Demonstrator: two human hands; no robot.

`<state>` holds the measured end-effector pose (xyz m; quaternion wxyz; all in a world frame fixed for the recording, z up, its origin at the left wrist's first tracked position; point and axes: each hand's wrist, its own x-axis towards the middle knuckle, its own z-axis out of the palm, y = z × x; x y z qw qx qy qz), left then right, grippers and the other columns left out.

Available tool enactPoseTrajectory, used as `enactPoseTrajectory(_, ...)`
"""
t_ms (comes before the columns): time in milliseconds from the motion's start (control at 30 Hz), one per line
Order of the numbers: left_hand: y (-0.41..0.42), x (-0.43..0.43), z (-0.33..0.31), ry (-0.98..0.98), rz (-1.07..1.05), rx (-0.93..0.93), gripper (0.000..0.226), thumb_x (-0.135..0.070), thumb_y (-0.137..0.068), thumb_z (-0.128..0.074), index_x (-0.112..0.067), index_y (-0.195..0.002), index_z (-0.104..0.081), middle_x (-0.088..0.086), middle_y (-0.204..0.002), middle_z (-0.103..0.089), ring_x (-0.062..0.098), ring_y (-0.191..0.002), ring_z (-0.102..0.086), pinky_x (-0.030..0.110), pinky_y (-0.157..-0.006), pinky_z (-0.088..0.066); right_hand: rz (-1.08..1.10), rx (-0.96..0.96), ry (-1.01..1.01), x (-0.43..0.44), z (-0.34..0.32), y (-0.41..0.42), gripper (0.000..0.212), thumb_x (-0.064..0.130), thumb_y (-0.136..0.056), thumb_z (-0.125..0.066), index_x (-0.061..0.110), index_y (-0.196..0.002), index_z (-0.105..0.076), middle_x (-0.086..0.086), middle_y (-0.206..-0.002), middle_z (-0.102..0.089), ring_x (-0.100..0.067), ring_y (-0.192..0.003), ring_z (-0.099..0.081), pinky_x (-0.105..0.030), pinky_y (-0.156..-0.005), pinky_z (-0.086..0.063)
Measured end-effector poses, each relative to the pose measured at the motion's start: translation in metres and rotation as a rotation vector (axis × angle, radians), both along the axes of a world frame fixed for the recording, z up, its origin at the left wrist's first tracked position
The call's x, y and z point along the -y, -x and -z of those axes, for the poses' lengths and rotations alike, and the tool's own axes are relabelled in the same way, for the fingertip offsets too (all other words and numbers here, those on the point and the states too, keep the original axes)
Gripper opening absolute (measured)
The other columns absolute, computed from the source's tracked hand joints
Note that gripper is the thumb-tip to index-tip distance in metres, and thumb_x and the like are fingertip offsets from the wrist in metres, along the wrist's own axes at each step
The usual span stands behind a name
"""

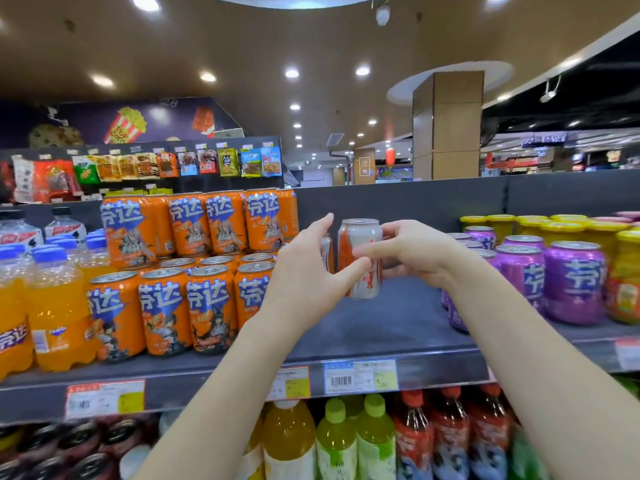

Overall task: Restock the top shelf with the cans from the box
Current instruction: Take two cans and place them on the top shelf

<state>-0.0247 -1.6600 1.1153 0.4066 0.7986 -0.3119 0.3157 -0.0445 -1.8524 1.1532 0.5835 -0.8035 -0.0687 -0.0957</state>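
Note:
A white and orange can (pixel 361 237) stands upright on the dark top shelf (pixel 398 323), in the gap between the orange cans and the purple cans. My right hand (pixel 415 254) grips its right side with curled fingers, one finger lying across its front. My left hand (pixel 304 268) is at the can's left side with fingers straight up and the thumb touching the lower front. A second white can (pixel 327 252) shows partly behind my left hand. The box is out of view.
Orange cans (pixel 166 306) are stacked two high on the left, beside orange bottles (pixel 55 306). Purple cans (pixel 571 282) and yellow jars (pixel 623 271) fill the right. Price tags (pixel 360 375) line the shelf edge. Bottles (pixel 346 441) stand on the shelf below.

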Motion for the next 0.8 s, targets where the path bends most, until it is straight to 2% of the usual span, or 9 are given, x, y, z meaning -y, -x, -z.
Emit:
enactPoseTrajectory(100,0.004,-0.002,-0.002,-0.215,-0.148,0.134,0.079,-0.045,-0.090,-0.072,-0.019,-0.158,-0.040,0.000,-0.154,-0.051,0.018,-0.139,-0.050,0.039,-0.113,-0.046,0.112,-0.022,0.008,0.006,0.010,-0.027,0.030,0.011,-0.081,-0.084,0.007,-0.109,-0.073,-0.008,-0.096,-0.080,-0.019,-0.088,-0.077,-0.032,-0.075,-0.062)
enactPoseTrajectory(200,0.003,-0.007,-0.007,-0.402,-0.256,0.183,0.078,-0.045,-0.091,-0.067,-0.018,-0.158,-0.038,0.002,-0.155,-0.049,0.024,-0.140,-0.048,0.045,-0.117,-0.039,0.183,-0.034,0.046,0.008,0.022,-0.053,0.021,0.007,-0.080,-0.085,0.008,-0.098,-0.073,-0.005,-0.088,-0.077,-0.013,-0.075,-0.073,-0.024,-0.062,-0.058)
enactPoseTrajectory(300,0.000,-0.011,-0.013,-0.500,-0.321,0.185,0.076,-0.046,-0.092,-0.065,-0.019,-0.158,-0.038,0.003,-0.153,-0.050,0.026,-0.138,-0.050,0.046,-0.118,-0.037,0.220,-0.031,0.073,0.013,0.032,-0.080,0.022,0.008,-0.077,-0.088,0.012,-0.092,-0.072,-0.005,-0.089,-0.075,-0.016,-0.081,-0.072,-0.029,-0.069,-0.058)
enactPoseTrajectory(400,-0.002,-0.014,-0.016,-0.520,-0.353,0.178,0.070,-0.048,-0.094,-0.062,-0.020,-0.155,-0.043,0.002,-0.150,-0.053,0.027,-0.133,-0.054,0.042,-0.115,-0.040,0.204,-0.053,0.083,0.018,0.038,-0.102,0.036,0.012,-0.074,-0.091,0.008,-0.104,-0.073,-0.007,-0.098,-0.077,-0.021,-0.095,-0.073,-0.038,-0.086,-0.060)
enactPoseTrajectory(500,-0.004,-0.017,-0.017,-0.498,-0.375,0.188,0.066,-0.046,-0.094,-0.062,-0.020,-0.152,-0.047,0.002,-0.145,-0.057,0.028,-0.127,-0.057,0.041,-0.111,-0.040,0.186,-0.087,0.074,0.019,0.040,-0.121,0.039,0.012,-0.075,-0.090,0.008,-0.109,-0.072,-0.006,-0.100,-0.077,-0.020,-0.096,-0.073,-0.035,-0.085,-0.059)
enactPoseTrajectory(633,-0.012,-0.023,-0.014,-0.485,-0.393,0.216,0.068,-0.051,-0.088,-0.050,-0.020,-0.148,-0.052,0.003,-0.140,-0.060,0.026,-0.127,-0.058,0.046,-0.114,-0.038,0.166,-0.159,0.059,0.023,0.034,-0.141,0.041,0.014,-0.076,-0.089,0.011,-0.112,-0.069,-0.006,-0.107,-0.076,-0.021,-0.103,-0.071,-0.042,-0.099,-0.055)
enactPoseTrajectory(800,-0.020,-0.027,-0.013,-0.489,-0.409,0.229,0.070,-0.051,-0.085,-0.047,-0.021,-0.149,-0.052,0.002,-0.138,-0.061,0.024,-0.131,-0.055,0.046,-0.118,-0.032,0.200,-0.146,0.036,0.032,0.036,-0.158,0.040,0.013,-0.079,-0.087,0.020,-0.105,-0.058,-0.003,-0.108,-0.071,-0.019,-0.100,-0.068,-0.041,-0.093,-0.055)
